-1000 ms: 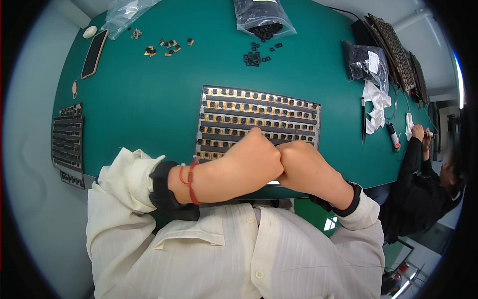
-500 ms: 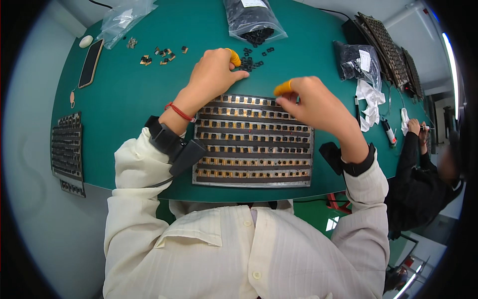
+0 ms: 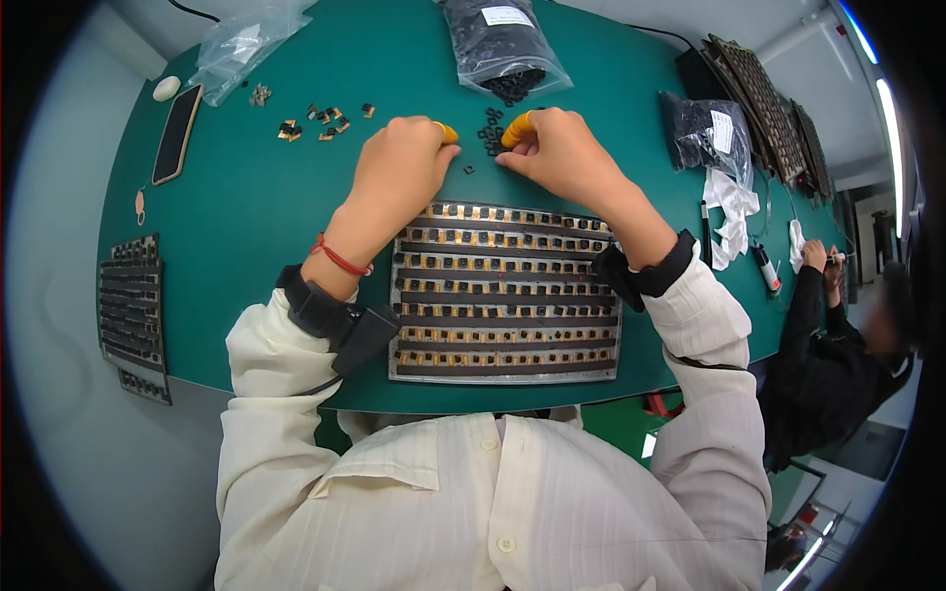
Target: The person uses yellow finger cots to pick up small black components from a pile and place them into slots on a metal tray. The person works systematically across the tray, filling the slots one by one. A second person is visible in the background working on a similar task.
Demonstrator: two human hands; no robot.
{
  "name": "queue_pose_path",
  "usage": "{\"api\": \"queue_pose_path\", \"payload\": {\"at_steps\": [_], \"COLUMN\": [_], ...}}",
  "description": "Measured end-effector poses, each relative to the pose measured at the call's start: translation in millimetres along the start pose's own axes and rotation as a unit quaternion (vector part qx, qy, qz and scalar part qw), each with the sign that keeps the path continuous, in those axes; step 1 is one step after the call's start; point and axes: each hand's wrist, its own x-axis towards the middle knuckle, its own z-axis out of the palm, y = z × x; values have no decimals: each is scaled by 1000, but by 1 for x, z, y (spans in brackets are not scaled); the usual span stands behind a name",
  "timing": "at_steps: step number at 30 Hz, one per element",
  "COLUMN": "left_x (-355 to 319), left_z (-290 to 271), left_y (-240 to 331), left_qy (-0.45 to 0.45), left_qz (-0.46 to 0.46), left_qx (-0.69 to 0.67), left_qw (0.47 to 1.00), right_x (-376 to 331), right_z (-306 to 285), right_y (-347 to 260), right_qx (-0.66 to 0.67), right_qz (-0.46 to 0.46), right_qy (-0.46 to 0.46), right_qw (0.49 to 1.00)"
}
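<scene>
Between the two forearms, on the green tabletop (image 3: 266, 197), one metal tray (image 3: 503, 374) is set flat near the person's edge; its rows are judged largely filled with small black-topped gold pieces, though part of the upper right is hidden by the right wrist, so completeness cannot be confirmed. Off the tray are listed: one cluster of loose black pieces (image 3: 492, 130), one single black piece (image 3: 469, 170) near it, and one scatter of black-and-gold pieces (image 3: 342, 125) at upper left. Left hand (image 3: 402, 163), yellow-capped at one finger: held just left of the cluster, thumb and finger close; whether anything is pinched cannot be told. Right hand (image 3: 565, 153), likewise capped: placed at the cluster's right side; whether its grip is closed on a piece cannot be told. White labels are carried by the open clear bag (image 3: 505, 49) and the dark-filled bag (image 3: 690, 133); their print is too small to be read.
</scene>
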Motion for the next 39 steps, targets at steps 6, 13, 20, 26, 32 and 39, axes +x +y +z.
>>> {"api": "queue_pose_path", "payload": {"at_steps": [6, 13, 20, 26, 32, 39], "left_x": [3, 4, 1, -1, -2, -28], "left_z": [-6, -5, 1, 4, -5, -29], "left_y": [-11, 0, 4, 7, 12, 46], "left_qy": [-41, -117, -72, -52, -63, -111], "left_qz": [-51, -33, 56, 60, 1, 36], "left_qx": [-54, -147, -103, -85, -88, -140], "left_qw": [996, 982, 991, 993, 994, 983], "right_x": [-1, -23, -34, -30, -24, -23], "right_z": [-9, -15, -29, -18, -4, 4], "right_y": [0, 12, 23, 3, 4, 7], "right_qx": [-26, -32, -36, -2, -35, -60], "right_qz": [-28, -103, -34, 2, -57, -42], "right_qy": [-69, -51, -32, -44, -3, -8], "right_qw": [997, 993, 998, 999, 998, 997]}}
